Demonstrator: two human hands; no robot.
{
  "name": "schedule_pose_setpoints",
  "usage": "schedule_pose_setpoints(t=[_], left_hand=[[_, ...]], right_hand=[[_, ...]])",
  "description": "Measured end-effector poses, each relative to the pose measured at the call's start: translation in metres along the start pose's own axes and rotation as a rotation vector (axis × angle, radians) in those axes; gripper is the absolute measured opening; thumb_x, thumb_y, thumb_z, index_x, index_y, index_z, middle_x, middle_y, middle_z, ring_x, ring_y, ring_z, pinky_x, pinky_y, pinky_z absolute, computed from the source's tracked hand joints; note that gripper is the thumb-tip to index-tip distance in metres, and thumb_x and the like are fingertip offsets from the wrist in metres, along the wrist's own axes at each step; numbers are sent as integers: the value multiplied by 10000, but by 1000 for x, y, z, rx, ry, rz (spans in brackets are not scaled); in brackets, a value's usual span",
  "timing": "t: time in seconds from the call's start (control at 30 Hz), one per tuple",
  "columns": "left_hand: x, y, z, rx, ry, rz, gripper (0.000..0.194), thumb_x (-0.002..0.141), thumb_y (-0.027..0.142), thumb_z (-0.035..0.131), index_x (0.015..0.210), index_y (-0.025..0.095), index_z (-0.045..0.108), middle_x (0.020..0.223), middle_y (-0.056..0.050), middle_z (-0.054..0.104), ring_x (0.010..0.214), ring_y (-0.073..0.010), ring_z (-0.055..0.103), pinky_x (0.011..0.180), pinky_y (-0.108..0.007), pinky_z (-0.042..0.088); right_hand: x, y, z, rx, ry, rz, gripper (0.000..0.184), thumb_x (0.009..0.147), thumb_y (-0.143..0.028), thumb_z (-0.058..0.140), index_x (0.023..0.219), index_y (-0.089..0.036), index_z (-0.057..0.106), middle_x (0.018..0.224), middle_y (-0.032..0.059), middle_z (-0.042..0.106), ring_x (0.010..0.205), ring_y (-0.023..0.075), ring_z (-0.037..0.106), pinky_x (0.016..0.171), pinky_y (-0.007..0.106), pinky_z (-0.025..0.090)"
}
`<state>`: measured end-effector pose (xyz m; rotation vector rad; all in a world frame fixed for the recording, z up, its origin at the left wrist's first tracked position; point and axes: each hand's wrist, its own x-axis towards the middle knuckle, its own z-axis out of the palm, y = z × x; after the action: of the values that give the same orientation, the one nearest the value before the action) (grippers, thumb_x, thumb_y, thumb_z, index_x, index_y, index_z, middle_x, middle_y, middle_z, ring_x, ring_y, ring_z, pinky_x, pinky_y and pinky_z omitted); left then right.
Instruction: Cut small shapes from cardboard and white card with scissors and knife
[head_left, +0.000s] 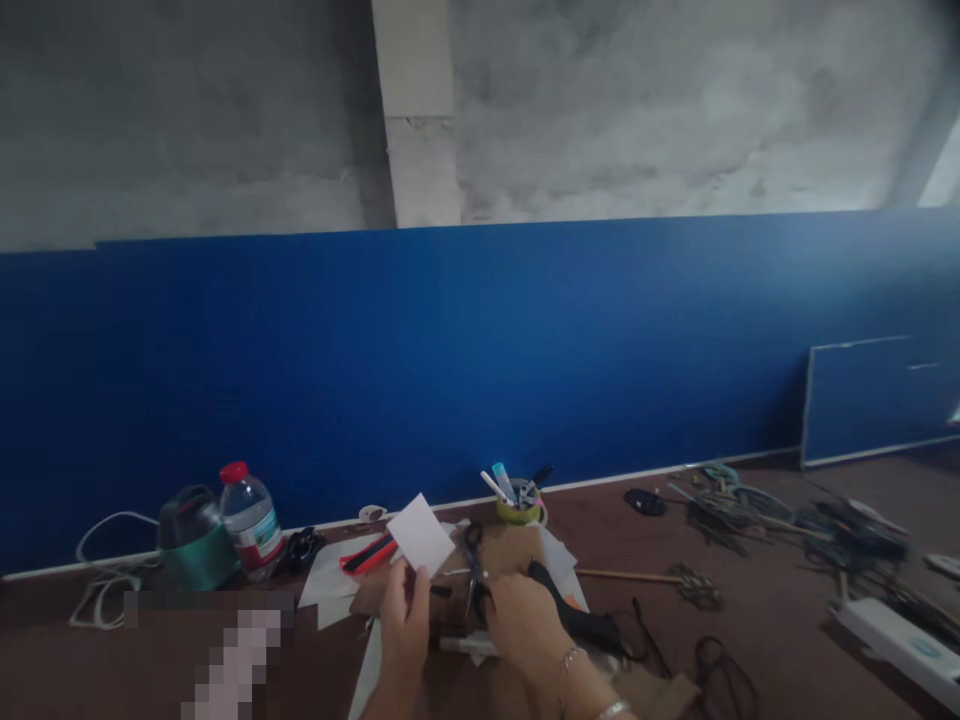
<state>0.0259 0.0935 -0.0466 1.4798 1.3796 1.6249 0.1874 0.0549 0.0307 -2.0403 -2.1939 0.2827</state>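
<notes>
My left hand (406, 612) pinches a small white square of paper (421, 536) between thumb and fingers, held up above the table. My right hand (523, 618) is closed, palm down, with its fingertips at a dark loop of the scissors (473, 566); the fingers partly hide the grip. The scissors' other loop points away from me over a piece of brown cardboard (510, 550). Behind my left hand lies a red and black utility knife (367, 553) on white paper sheets (319, 590). A black tool with a cord (581, 615) lies right of my right hand.
A green cup (517, 513) with pens stands by the blue partition (480, 350). Leftward are a red-capped bottle (253, 525), a green container (196, 550) and a white cable (105, 590). Tangled wires (735, 510), a wooden stick (630, 576) and a white power strip (904, 650) lie right.
</notes>
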Motion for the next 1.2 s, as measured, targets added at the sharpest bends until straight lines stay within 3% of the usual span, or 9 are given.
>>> schedule_pose_setpoints(t=[0.13,0.33,0.63,0.83,0.97,1.1,1.2], left_hand=[[-1,-1,1,19,43,-23,379,774,472,541,991,166,601,962,-111,700,929,-284,633,818,-389,483],[-2,3,2,-17,25,-20,434,783,467,528,1075,148,572,1042,-137,680,996,-289,621,856,-406,479],[-1,-2,6,2,65,-26,494,769,466,528,1128,127,544,1046,-161,671,1004,-290,616,878,-421,471],[-2,-3,6,35,64,-13,478,780,433,521,1141,120,541,1100,-188,650,1037,-302,602,891,-439,463],[-2,-3,6,17,43,8,452,775,413,545,1129,133,550,1084,-171,663,1021,-294,613,873,-425,479],[-1,-3,6,33,41,10,437,752,429,566,1074,135,579,1035,-162,680,959,-295,635,839,-428,493],[-1,-4,5,57,39,15,429,756,419,560,1072,130,577,1010,-159,688,932,-295,640,834,-437,489]], right_hand=[[4,6,-1,21,62,7,322,826,-162,451,1095,-71,603,916,189,718,871,278,684,702,322,482],[14,24,-15,77,120,100,200,785,-163,475,885,-130,646,828,136,725,822,257,678,633,281,412],[44,61,-58,152,247,217,218,839,-228,432,998,-189,576,938,89,698,824,210,642,585,255,323],[69,88,-67,222,309,315,291,840,-214,410,1098,-173,539,1011,99,670,856,205,620,579,247,316],[68,88,-64,255,300,299,233,797,-207,464,1002,-182,572,904,68,672,780,181,597,554,231,294],[55,74,-60,270,280,228,84,757,-202,496,772,-187,577,738,32,631,671,154,535,530,220,258],[44,62,-56,291,242,156,97,702,-139,500,631,-180,551,652,12,592,614,131,494,522,215,244]])
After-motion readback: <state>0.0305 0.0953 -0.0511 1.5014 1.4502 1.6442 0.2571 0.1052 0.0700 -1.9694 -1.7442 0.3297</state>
